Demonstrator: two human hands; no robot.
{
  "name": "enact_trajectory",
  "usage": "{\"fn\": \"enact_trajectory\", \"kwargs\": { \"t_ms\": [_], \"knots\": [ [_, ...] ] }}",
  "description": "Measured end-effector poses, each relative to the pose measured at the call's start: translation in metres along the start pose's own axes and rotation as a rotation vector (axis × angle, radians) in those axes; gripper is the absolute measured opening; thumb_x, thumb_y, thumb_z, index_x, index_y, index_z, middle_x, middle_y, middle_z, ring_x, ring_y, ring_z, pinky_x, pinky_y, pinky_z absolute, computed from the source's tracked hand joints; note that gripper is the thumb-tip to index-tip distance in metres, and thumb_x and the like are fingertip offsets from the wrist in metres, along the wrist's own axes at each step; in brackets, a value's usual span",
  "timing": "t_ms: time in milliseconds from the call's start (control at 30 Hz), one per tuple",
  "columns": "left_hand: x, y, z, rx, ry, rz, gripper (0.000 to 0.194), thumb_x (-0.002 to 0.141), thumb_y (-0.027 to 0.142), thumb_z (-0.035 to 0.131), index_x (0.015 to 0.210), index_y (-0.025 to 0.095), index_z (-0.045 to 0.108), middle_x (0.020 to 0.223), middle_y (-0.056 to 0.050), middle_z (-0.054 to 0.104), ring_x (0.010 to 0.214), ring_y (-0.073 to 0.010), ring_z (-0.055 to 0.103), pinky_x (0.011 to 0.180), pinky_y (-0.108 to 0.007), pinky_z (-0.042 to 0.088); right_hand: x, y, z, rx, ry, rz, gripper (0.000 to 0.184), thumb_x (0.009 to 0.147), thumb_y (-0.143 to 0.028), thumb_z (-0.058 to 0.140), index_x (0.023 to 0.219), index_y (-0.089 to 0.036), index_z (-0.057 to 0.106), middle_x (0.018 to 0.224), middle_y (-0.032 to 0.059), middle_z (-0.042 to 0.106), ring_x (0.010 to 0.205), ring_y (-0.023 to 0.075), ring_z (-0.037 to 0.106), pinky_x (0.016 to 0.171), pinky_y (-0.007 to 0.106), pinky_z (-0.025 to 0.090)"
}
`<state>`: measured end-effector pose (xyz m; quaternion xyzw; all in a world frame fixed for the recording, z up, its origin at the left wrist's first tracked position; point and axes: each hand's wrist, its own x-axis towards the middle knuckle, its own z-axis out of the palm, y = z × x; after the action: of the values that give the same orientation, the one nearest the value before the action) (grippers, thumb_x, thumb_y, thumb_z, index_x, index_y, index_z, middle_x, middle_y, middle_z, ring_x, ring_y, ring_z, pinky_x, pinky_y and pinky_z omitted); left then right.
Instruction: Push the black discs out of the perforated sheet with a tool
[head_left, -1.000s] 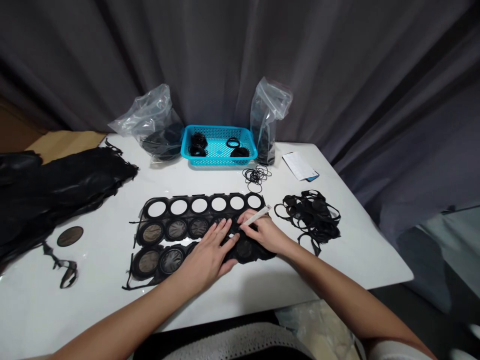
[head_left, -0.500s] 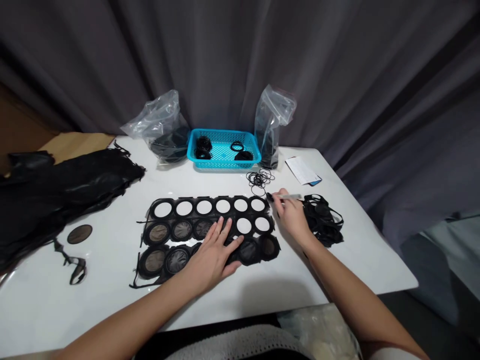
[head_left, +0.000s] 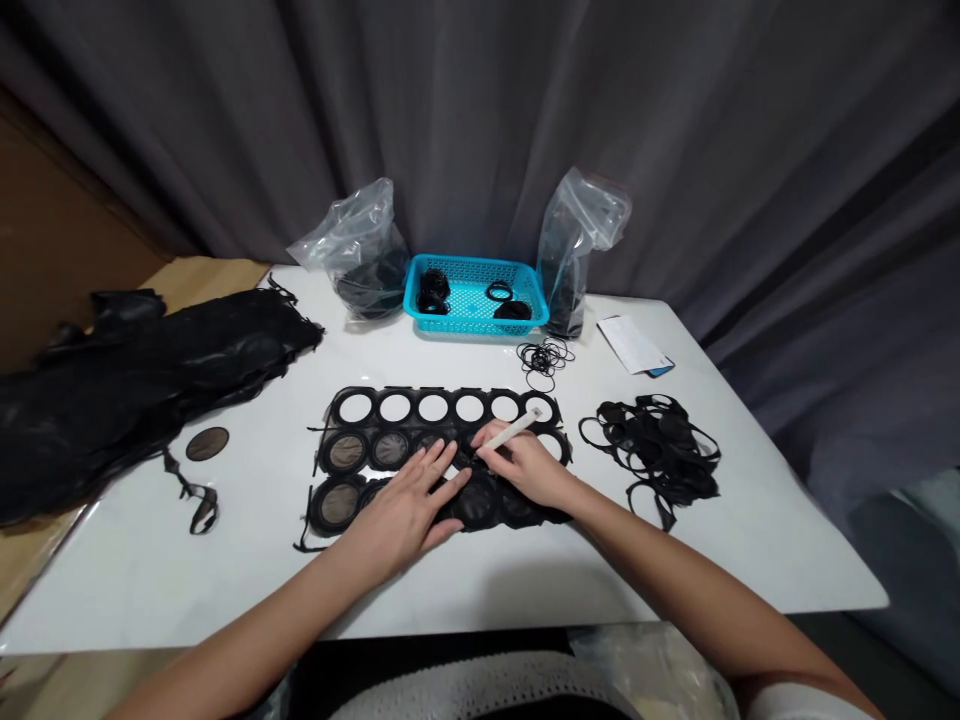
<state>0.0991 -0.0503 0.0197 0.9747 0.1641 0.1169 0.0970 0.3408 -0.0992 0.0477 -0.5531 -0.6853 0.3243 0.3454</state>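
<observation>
Nearest, the left hand (head_left: 401,515) lies flat with its fingers spread and apart, pressing on a black cut-out sheet (head_left: 431,392) of round openings in three rows. The sheet lies on a white table (head_left: 225,590), directly in front of the person. The right hand (head_left: 525,465) curls closed around a white pen (head_left: 510,430), its tip down among the black rings, though the fingers hide the exact contact point. The top row's six openings are bare, with the table showing through. In the two lower rows, mesh discs (head_left: 346,452) fill the openings at the left, while at least one opening at the far right of the middle row is bare. The hands cover the middle, so the count there seems uncertain.

To the right lies a tangled heap of black straps (head_left: 656,455), and beyond it a paper card (head_left: 632,345). Farther back are loose black rubber bands (head_left: 544,360), a turquoise plastic basket (head_left: 472,325) holding black coils, and two clear plastic bags (head_left: 367,255) (head_left: 577,240). At the left are a black fabric pile (head_left: 150,380) and one brown disc (head_left: 207,443). A grey curtain (head_left: 480,100) hangs behind.
</observation>
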Motion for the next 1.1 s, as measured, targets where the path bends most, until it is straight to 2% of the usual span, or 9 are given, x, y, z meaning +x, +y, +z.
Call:
{"fn": "enact_trajectory", "kwargs": {
  "t_ms": [300,433,533,600,733,833,933,1000,1100],
  "knots": [
    [0.000,0.002,0.001,-0.018,0.024,-0.015,0.057,0.098,0.041,0.061,0.149,0.022,0.046,0.164,-0.015,0.030,0.151,-0.0325,0.029,0.120,-0.052,0.034,0.003,0.001,0.001,-0.031,-0.017,-0.054,0.011,0.098,-0.019,0.052,0.088,-0.020,0.055,0.098,0.0055,0.061,0.092,0.0189,0.059,0.086,0.033,0.047],
    [0.000,0.002,0.000,-0.023,0.018,-0.032,0.060,0.096,0.040,0.063,0.151,0.025,0.044,0.167,-0.015,0.022,0.153,-0.0353,0.023,0.120,-0.056,0.031,-0.004,-0.005,0.011,-0.248,-0.049,-0.124,0.010,0.100,-0.020,0.049,0.094,-0.020,0.057,0.104,0.0093,0.063,0.098,0.0222,0.058,0.087,0.036,0.048],
    [0.001,0.002,-0.001,-0.026,0.004,-0.029,0.062,0.095,0.038,0.064,0.152,0.024,0.043,0.167,-0.015,0.021,0.153,-0.0362,0.023,0.119,-0.056,0.032,-0.008,-0.002,0.017,-0.419,-0.063,-0.211,0.017,0.102,-0.018,0.043,0.096,-0.019,0.059,0.110,0.0126,0.065,0.102,0.0249,0.057,0.089,0.039,0.047],
    [0.001,0.002,-0.002,-0.025,0.004,-0.033,0.061,0.095,0.038,0.064,0.151,0.025,0.044,0.167,-0.014,0.021,0.153,-0.0367,0.023,0.119,-0.057,0.032,-0.006,0.006,0.010,-0.422,0.056,-0.162,0.022,0.103,-0.020,0.039,0.094,-0.020,0.059,0.104,0.0119,0.066,0.097,0.0244,0.059,0.087,0.037,0.047],
    [0.000,0.002,0.000,-0.034,0.003,-0.043,0.060,0.094,0.039,0.066,0.149,0.027,0.046,0.167,-0.014,0.023,0.153,-0.0379,0.022,0.119,-0.056,0.032,0.007,0.030,-0.031,-0.351,0.420,0.141,0.027,0.102,-0.034,0.038,0.088,-0.021,0.057,0.081,0.0079,0.065,0.075,0.0231,0.061,0.074,0.033,0.045],
    [0.000,0.002,-0.001,-0.054,0.010,-0.041,0.060,0.094,0.041,0.066,0.149,0.029,0.047,0.167,-0.012,0.023,0.152,-0.0379,0.022,0.119,-0.056,0.032,0.016,0.033,-0.053,-0.333,0.531,0.275,0.030,0.099,-0.044,0.041,0.085,-0.022,0.057,0.071,0.0044,0.063,0.064,0.0215,0.057,0.066,0.031,0.041],
    [-0.004,-0.001,-0.007,-0.060,0.027,-0.027,0.062,0.097,0.047,0.061,0.152,0.027,0.042,0.165,-0.013,0.027,0.152,-0.0342,0.026,0.120,-0.053,0.032,0.022,0.019,-0.042,-0.226,0.416,0.236,0.029,0.098,-0.045,0.044,0.087,-0.022,0.059,0.076,0.0039,0.066,0.068,0.0209,0.060,0.066,0.029,0.042],
    [-0.009,-0.005,-0.012,-0.029,0.051,-0.053,0.061,0.099,0.048,0.057,0.151,0.022,0.042,0.161,-0.016,0.035,0.149,-0.0319,0.033,0.120,-0.051,0.034,0.027,0.005,-0.022,-0.161,0.288,0.140,0.026,0.100,-0.040,0.044,0.090,-0.022,0.060,0.087,0.0052,0.070,0.078,0.0212,0.063,0.074,0.030,0.045],
    [-0.021,-0.012,-0.018,0.045,0.079,-0.096,0.051,0.101,0.045,0.053,0.143,0.015,0.053,0.154,-0.018,0.046,0.145,-0.0316,0.042,0.119,-0.050,0.035,0.033,-0.012,0.009,-0.099,0.117,-0.006,0.021,0.102,-0.033,0.043,0.095,-0.022,0.060,0.098,0.0062,0.070,0.090,0.0209,0.064,0.084,0.032,0.046]
  ]
}}
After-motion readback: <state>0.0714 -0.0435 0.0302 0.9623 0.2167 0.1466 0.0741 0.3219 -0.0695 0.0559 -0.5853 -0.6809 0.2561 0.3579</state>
